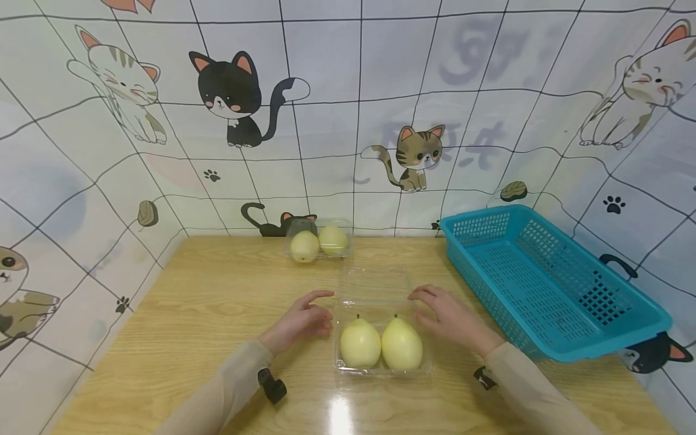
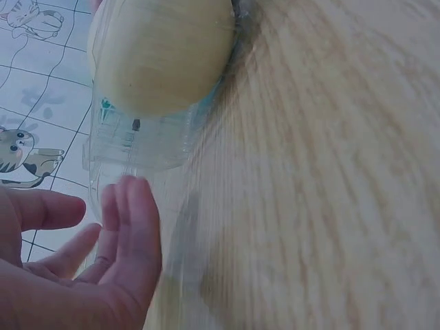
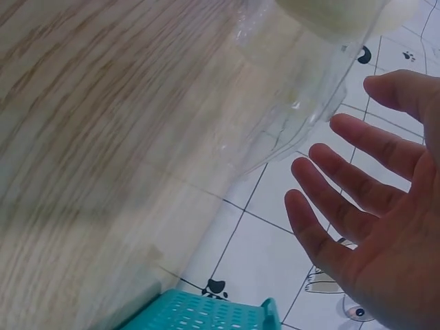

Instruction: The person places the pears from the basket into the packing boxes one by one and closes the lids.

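Observation:
Two pale yellow pears (image 1: 360, 343) stand side by side in a clear plastic clamshell box (image 1: 383, 370) whose lid (image 1: 375, 284) lies folded back, away from the person. My left hand (image 1: 302, 320) is just left of the box, fingers loosely bent, holding nothing. On the box's right side is my right hand (image 1: 448, 317), fingers spread and relaxed. In the right wrist view its fingers (image 3: 330, 199) stay apart from the plastic. The left wrist view shows one pear (image 2: 165, 55) behind the clear wall, with the left fingers (image 2: 134, 234) short of it.
A second clear box (image 1: 348, 238) with two pears (image 1: 304, 246) sits at the table's back edge, by the cat-patterned wall sheet. At the right stands a blue perforated basket (image 1: 489, 290). The wooden table (image 1: 217, 302) extends to the left.

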Tool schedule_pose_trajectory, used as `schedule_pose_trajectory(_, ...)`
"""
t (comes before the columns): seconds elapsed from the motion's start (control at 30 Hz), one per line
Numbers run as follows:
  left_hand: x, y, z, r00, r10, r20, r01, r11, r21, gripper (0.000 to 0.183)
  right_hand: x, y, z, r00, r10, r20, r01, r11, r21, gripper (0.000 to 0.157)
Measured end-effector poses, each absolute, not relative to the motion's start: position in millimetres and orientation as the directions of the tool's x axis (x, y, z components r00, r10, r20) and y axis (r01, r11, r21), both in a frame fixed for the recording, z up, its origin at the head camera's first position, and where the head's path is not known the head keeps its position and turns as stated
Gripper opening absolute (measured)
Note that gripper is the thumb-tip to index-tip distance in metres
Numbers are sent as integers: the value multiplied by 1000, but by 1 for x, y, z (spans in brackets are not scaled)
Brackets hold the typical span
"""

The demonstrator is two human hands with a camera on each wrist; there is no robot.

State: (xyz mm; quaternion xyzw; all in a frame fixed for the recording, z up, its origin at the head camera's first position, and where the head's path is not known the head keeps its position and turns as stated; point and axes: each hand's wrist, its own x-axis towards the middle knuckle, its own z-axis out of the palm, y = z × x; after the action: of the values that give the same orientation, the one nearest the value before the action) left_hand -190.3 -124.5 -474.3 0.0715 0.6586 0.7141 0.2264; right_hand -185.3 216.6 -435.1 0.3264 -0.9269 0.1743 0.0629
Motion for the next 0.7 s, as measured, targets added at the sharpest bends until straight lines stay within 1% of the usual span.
schedule_pose_trajectory(0.13, -194, -123, -474, -909, 361, -208, -217, 15, 976, 52, -190, 220, -440, -805, -551, 220, -593, 742, -311, 33)
schedule_pose_trajectory(0.27, -198, -122, -474, -921, 326, -213, -215, 31, 976, 51, -195, 223, -444, -835, -507, 213, -550, 756, -356, 35)
schedule_pose_trajectory(0.7, -210, -115, -477, -921, 307, -241, -253, -1, 967, 47, -208, 230, -455, -897, -417, 147, -426, 725, -541, 38)
